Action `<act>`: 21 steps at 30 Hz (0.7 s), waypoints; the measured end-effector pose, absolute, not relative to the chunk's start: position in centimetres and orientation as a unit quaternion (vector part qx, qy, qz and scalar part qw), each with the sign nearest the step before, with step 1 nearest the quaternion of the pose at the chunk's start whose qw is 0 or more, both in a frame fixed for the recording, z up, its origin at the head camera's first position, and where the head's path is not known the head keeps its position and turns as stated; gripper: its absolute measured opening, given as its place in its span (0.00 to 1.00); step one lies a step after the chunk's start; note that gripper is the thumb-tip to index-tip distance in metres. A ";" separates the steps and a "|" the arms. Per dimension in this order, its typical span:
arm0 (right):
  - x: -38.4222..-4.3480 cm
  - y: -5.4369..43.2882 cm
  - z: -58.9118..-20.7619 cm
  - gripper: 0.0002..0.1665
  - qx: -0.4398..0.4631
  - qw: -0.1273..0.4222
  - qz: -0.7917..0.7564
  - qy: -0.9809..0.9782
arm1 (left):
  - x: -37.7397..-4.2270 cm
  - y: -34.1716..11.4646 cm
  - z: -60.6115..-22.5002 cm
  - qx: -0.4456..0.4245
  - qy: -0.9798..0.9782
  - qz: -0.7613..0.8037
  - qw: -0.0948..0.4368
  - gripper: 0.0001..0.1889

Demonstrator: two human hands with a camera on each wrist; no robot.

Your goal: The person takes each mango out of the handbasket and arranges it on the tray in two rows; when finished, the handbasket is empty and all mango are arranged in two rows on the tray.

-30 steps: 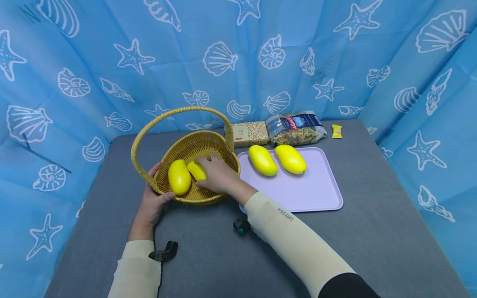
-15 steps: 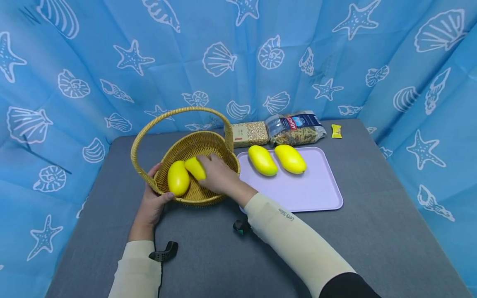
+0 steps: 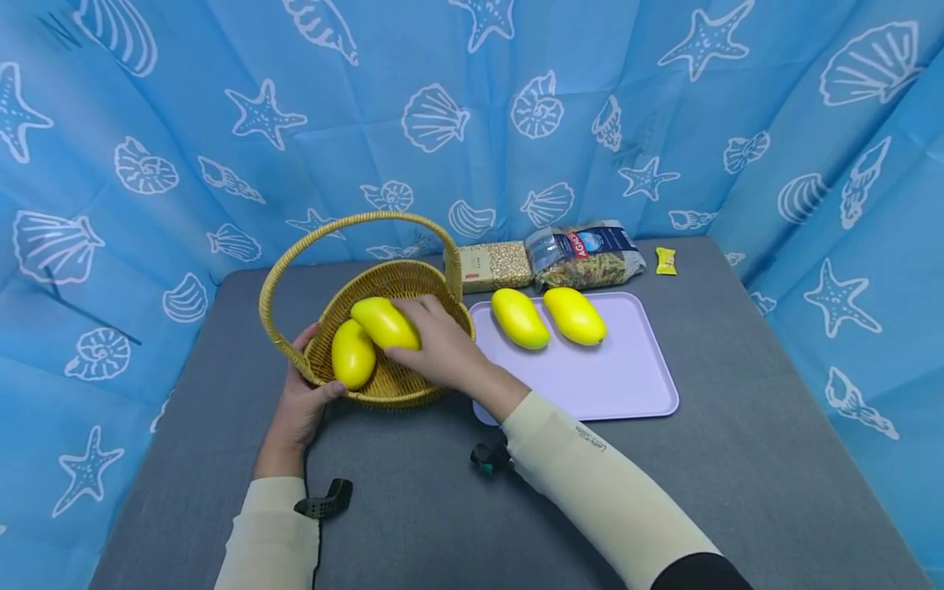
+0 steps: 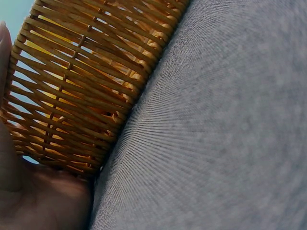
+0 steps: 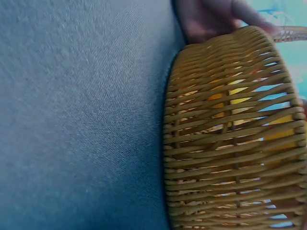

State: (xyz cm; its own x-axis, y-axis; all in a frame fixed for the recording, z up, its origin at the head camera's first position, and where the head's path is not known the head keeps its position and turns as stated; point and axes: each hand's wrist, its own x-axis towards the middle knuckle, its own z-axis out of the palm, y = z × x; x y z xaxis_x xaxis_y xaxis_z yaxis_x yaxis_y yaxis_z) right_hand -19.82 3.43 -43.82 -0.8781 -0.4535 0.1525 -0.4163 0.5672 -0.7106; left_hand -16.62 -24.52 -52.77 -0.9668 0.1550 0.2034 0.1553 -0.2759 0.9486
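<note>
A woven basket (image 3: 394, 400) with a tall arched handle stands on the left half of the table. Its left rim is gripped by my left hand (image 3: 304, 410), the thumb over the edge. One yellow mango (image 3: 353, 356) lies inside, near that thumb. My right hand (image 3: 440, 344) reaches over the basket and grips a second mango (image 3: 386, 322) by its right end, tilted above the first. Both wrist views show mostly the basket's woven wall (image 4: 72, 86), with yellow glimpsed through the gaps; in the right wrist view, fingers (image 5: 211, 19) of the left hand show at the top.
A lilac tray (image 3: 590, 385) bearing two mangoes (image 3: 520, 318) sits right of the basket. Behind are a vacuum pack of beans or grains (image 3: 497, 265) and a pasta bag (image 3: 586, 254). A small yellow wrapped packet (image 3: 666, 261) lies farther right. A patterned blue curtain (image 3: 472, 147) surrounds the table.
My right hand has lifted the second mango a little from the basket's bottom, and more of the fruit shows. My left hand has stayed on the rim.
</note>
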 end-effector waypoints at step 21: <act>-14.1 9.8 -43.5 0.43 -0.243 -0.015 -0.493 0.835 | -16.7 -24.3 -52.9 -0.125 -0.592 -0.796 0.009 0.52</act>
